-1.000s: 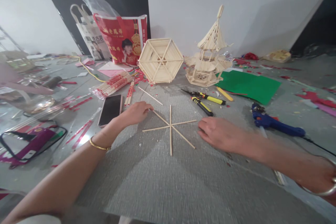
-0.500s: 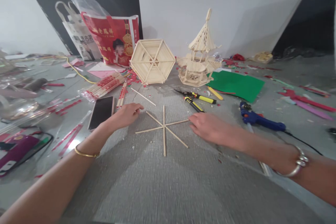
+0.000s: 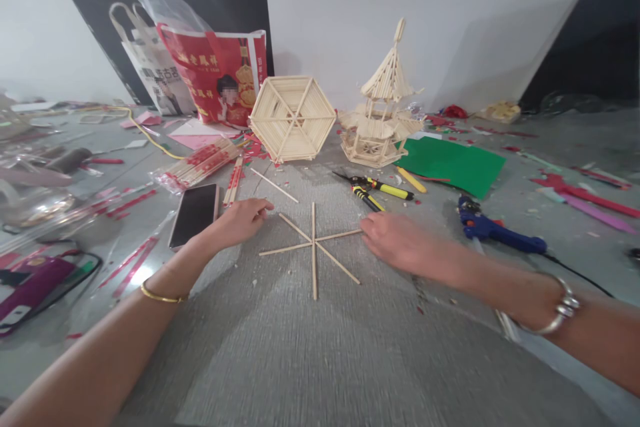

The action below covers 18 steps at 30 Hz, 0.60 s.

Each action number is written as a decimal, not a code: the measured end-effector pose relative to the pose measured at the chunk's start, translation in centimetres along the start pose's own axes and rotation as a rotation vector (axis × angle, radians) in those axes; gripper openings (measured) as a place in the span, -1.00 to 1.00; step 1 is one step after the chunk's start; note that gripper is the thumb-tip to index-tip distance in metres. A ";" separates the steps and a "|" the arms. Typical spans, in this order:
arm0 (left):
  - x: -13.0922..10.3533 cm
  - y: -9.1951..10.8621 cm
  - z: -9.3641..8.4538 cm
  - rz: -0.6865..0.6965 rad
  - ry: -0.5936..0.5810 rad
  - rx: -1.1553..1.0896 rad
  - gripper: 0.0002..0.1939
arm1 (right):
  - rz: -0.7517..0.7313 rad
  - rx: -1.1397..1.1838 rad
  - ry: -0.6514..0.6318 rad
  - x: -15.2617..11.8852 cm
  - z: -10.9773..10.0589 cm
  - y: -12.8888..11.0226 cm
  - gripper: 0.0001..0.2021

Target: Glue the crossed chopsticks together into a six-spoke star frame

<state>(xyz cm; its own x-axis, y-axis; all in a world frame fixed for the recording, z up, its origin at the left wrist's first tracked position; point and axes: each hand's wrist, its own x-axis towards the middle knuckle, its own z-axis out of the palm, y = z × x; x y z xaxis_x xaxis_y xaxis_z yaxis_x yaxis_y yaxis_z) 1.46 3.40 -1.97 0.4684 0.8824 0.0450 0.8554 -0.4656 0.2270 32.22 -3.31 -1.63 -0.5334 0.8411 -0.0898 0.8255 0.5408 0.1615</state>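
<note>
Laid flat on a grey bench [image 3: 280,353], between left hand [image 3: 243,219] and right hand [image 3: 393,240]: a six-spoked star of thin wooden sticks [image 3: 314,243]. Seen at left, with fingers loosely curled and parted, near the upper-left spoke [image 3: 296,229] but apart from it. At right, with fingers bent at the tip of the right spoke [image 3: 340,235], contact and grip impossible to tell. Beyond: a loose stick [image 3: 275,185], pliers [image 3: 393,189], a hexagonal stick panel [image 3: 313,121] beside a tiered stick tower [image 3: 381,127].
</note>
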 end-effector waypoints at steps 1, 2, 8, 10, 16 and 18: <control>0.0 0.0 0.0 -0.001 0.001 -0.004 -0.56 | -0.005 0.011 0.008 -0.4 -0.2 -0.4 -0.80; 0.0 -0.1 0.1 -0.003 0.004 -0.007 -0.56 | -0.014 0.030 0.011 -0.8 -0.5 -0.9 -0.80; 0.0 -0.2 0.1 -0.010 0.009 -0.011 -0.54 | -0.012 0.147 -0.074 -2.8 -1.6 -3.6 -0.82; 0.0 -0.2 0.1 -0.012 0.007 -0.014 -0.54 | 0.003 0.143 -0.084 -3.0 -1.6 -4.0 -0.82; -0.1 -0.3 0.1 -0.005 0.008 -0.021 -0.55 | -0.038 0.119 -0.021 -3.2 -1.2 -4.4 -0.86; -0.1 -0.4 0.2 0.002 0.015 -0.023 -0.55 | -0.039 0.116 -0.015 -3.3 -1.2 -4.4 -0.86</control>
<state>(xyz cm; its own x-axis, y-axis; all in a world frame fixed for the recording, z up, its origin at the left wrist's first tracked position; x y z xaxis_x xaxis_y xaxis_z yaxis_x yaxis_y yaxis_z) 1.13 3.47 -2.24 0.4666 0.8824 0.0604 0.8490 -0.4660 0.2489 30.12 -8.47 -0.91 -0.5635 0.8190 -0.1082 0.8204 0.5701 0.0432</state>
